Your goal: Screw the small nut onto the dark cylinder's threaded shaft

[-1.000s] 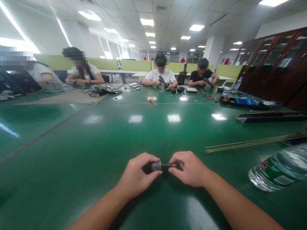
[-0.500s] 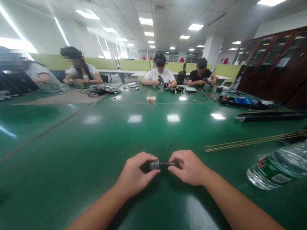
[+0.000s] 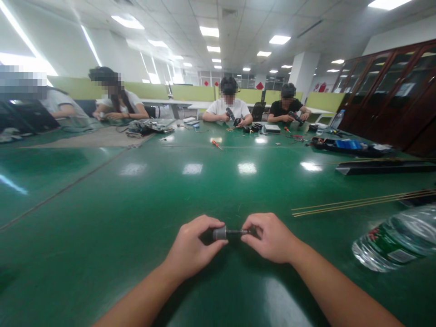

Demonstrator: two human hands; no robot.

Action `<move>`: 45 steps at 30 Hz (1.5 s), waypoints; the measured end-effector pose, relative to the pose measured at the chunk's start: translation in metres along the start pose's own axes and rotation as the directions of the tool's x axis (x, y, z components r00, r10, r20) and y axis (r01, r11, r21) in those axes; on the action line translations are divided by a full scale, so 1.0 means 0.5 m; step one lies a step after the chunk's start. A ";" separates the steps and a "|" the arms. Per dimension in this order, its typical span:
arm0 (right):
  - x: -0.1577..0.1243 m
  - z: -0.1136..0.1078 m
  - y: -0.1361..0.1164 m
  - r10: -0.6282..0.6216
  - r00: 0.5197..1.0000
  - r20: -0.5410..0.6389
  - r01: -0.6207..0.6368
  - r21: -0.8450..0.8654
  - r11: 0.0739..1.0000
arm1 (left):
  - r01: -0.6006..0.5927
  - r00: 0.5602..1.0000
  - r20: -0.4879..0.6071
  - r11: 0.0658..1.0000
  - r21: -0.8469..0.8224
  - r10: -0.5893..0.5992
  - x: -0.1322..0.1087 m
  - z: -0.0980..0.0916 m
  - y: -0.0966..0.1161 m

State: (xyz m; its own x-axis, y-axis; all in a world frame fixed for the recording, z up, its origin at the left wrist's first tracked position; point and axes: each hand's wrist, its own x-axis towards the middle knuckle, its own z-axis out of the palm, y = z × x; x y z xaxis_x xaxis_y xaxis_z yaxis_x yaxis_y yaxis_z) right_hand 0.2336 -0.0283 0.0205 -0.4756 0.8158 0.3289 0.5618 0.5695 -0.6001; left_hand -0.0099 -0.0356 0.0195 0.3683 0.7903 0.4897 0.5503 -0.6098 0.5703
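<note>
Near the front edge of the green desk (image 3: pixel 136 204), about at its middle, the left hand (image 3: pixel 190 247) is closed around the thick end of a small metal part (image 3: pixel 229 233). The thumb and the curled fingers grasp the grey cylinder (image 3: pixel 220 233) of it. The part is held just above the desk surface, between the two hands. Its long axis lies flat and runs from left to right, almost parallel to the front edge. The grey cylinder points to the left and the thin dark shaft (image 3: pixel 237 232) points to the right. The right hand (image 3: pixel 270 238) pinches the far end of this shaft with the thumb and the first fingers, and the other fingers are bent in. To the right of the hands, a few thin yellow rods (image 3: pixel 361 202) lie side by side on the desk and run toward the right edge. Nearer to the front, at the right edge, a clear plastic bottle (image 3: pixel 395 243) with a green label lies on its side. I cannot tell how much liquid is inside. Behind the rods there is a long black bar (image 3: pixel 384 167), and further back a dark tray (image 3: pixel 323 144) with a blue thing (image 3: pixel 347 144) on it. At the far edge of the desk other people sit, and a red screwdriver (image 3: pixel 215 144) lies in front of them.
</note>
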 end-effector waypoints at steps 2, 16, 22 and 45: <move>0.000 -0.001 -0.001 0.001 1.000 0.002 -0.001 -0.001 1.000 | 0.000 1.000 -0.002 1.000 0.001 0.000 0.000 -0.001 0.000; 0.000 -0.006 -0.002 0.014 1.000 0.000 -0.014 0.027 1.000 | -0.007 1.000 -0.011 1.000 0.011 0.008 -0.001 -0.004 -0.004; 0.000 -0.009 0.002 0.008 1.000 0.011 -0.008 0.022 1.000 | -0.018 1.000 -0.018 1.000 0.004 0.018 0.000 -0.005 -0.005; 0.008 -0.004 0.038 0.112 0.989 0.095 -0.126 0.154 0.980 | 0.437 0.807 -0.169 0.764 -0.475 -0.567 0.019 -0.010 -0.051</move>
State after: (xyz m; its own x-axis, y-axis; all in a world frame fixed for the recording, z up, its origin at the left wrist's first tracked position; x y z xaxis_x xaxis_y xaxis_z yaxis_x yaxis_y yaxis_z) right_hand 0.2437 -0.0140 0.0121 -0.4716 0.8614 0.1886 0.5064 0.4397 -0.7418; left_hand -0.0242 -0.0129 0.0132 -0.1411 0.9729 0.1831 0.2257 -0.1485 0.9628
